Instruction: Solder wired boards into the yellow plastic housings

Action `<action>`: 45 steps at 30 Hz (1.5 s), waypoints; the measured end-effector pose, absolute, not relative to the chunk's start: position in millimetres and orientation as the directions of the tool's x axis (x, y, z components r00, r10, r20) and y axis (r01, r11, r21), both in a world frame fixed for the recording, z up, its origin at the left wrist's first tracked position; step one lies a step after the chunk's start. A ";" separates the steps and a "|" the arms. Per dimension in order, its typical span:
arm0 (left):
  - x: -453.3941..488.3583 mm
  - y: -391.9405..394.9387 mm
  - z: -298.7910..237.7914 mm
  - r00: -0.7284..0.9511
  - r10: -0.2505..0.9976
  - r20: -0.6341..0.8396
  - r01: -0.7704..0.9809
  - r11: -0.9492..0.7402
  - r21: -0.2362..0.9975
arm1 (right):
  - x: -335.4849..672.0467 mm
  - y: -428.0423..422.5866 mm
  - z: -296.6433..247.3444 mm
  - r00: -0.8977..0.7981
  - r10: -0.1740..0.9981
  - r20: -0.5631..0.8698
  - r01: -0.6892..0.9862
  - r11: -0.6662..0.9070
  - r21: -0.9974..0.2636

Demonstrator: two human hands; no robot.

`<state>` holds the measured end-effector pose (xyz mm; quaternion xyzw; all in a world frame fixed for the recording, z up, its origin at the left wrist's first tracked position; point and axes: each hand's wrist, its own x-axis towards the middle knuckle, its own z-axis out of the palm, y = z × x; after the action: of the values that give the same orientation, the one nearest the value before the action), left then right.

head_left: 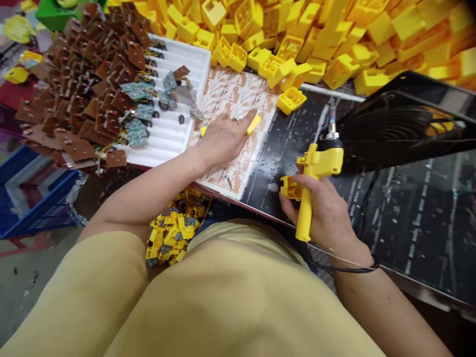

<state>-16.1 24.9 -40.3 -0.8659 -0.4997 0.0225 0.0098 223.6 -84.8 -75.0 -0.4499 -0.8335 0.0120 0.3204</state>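
My left hand (223,138) is palm down over a brown-and-white patterned sheet (226,181). Between its thumb and forefinger sits a small yellow plastic piece (253,125). A bit of yellow (203,130) peeks out at the hand's other side, mostly hidden. My right hand (329,213) is wrapped round the handle of a yellow soldering gun (305,210), its metal tip pointing away from me. The same hand's thumb and fingers also pinch a yellow plastic housing (290,188). Another open yellow housing (291,100) lies beyond, at the sheet's far right corner.
Many yellow housings (260,25) are heaped along the back. Brown circuit boards (85,74) with wires pile up at left, beside a white ribbed foam tray (167,144). A black fan-like unit (401,119) stands at right. Filled yellow parts (173,235) sit below the table edge.
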 end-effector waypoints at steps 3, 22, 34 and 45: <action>-3.0 -10.3 -39.4 0.739 0.673 -0.015 0.666 -0.735 -0.130 | 240.0 -88.3 -72.1 -0.447 0.770 0.455 0.679 0.623 -0.388; 28.3 -43.4 -42.3 0.654 0.754 -0.070 0.750 -0.633 0.193 | 272.7 -109.5 -80.4 -0.414 0.810 0.415 0.654 0.582 -0.483; -80.0 12.3 -12.5 0.514 0.852 -0.101 0.857 -0.515 0.019 | 232.7 -79.5 -77.4 -0.429 0.703 0.567 0.740 0.633 -0.226; -19.2 1.4 -11.7 0.514 0.810 -0.281 0.850 -0.440 0.288 | 246.0 -85.5 -77.9 -0.491 0.691 0.530 0.694 0.679 -0.242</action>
<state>-19.2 1.4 -11.7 -0.8471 -0.4901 0.0504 -0.1993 246.0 -85.5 -77.9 -0.4009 -0.8635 -0.0019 0.3060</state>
